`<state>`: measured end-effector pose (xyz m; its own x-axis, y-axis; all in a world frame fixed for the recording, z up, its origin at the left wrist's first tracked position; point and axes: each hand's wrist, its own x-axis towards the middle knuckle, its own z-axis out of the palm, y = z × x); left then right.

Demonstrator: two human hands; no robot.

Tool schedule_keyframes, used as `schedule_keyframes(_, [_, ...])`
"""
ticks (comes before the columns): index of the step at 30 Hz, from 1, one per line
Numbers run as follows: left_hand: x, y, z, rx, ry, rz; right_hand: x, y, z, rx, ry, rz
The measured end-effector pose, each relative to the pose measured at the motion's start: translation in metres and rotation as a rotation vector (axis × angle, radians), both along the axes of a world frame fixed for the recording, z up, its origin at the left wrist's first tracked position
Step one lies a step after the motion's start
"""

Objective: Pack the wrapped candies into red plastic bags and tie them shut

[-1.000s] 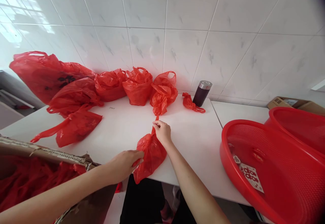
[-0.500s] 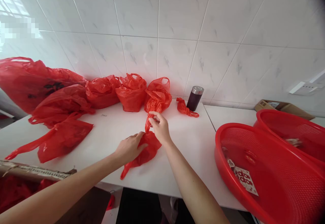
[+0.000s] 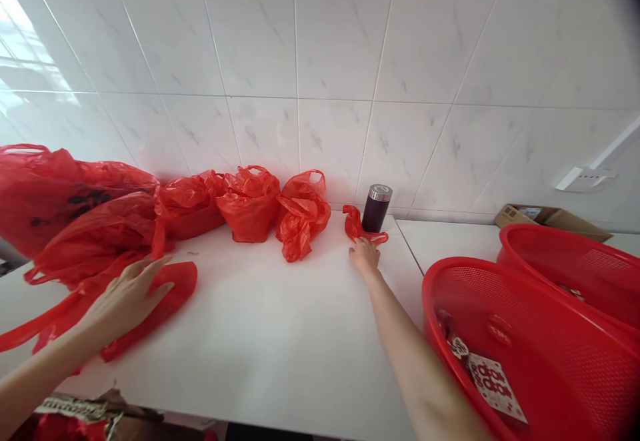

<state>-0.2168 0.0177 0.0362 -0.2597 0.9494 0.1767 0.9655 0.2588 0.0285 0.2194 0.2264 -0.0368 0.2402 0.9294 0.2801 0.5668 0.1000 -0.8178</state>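
Observation:
My left hand (image 3: 125, 297) lies flat with fingers spread on a flattened red plastic bag (image 3: 167, 294) at the left of the white table (image 3: 280, 341). My right hand (image 3: 365, 256) reaches far across the table and touches a small crumpled red bag (image 3: 356, 223) beside a dark steel-capped flask (image 3: 377, 208). Its fingers curl at the bag, and whether they grip it I cannot make out. Several filled red bags (image 3: 250, 202) stand in a row along the tiled wall.
Two large red mesh baskets (image 3: 525, 334) sit at the right, the nearer one with a paper label inside. A cardboard box (image 3: 550, 217) lies behind them. Another cardboard box (image 3: 75, 411) with red bags shows at the lower left edge. A big red bag pile (image 3: 60, 194) fills the far left.
The bag both hands held at the table's middle has gone left onto the flat pile under my left hand. My right hand let go and reached out to the small bag by the flask.

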Motion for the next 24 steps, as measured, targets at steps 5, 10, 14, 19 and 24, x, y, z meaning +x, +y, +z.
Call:
schedule_keyframes(5, [0.087,0.028,0.011,-0.034,-0.515,-0.24,-0.012,-0.044,0.021,0.153,0.142,-0.001])
schedule_keyframes(10, [0.2,0.073,0.023,-0.322,-1.282,-0.349,-0.021,-0.118,0.05,0.206,0.479,0.135])
schedule_keyframes(14, [0.253,0.09,0.018,-0.258,-1.573,-0.473,-0.017,-0.15,0.054,0.095,0.87,0.295])
schedule_keyframes(19, [0.262,0.069,-0.007,0.092,-1.766,-0.411,0.0,-0.156,0.034,-0.111,1.014,0.336])
schedule_keyframes(24, [0.259,0.026,-0.033,0.16,-1.879,-0.304,-0.004,-0.172,0.02,-0.217,1.052,0.488])
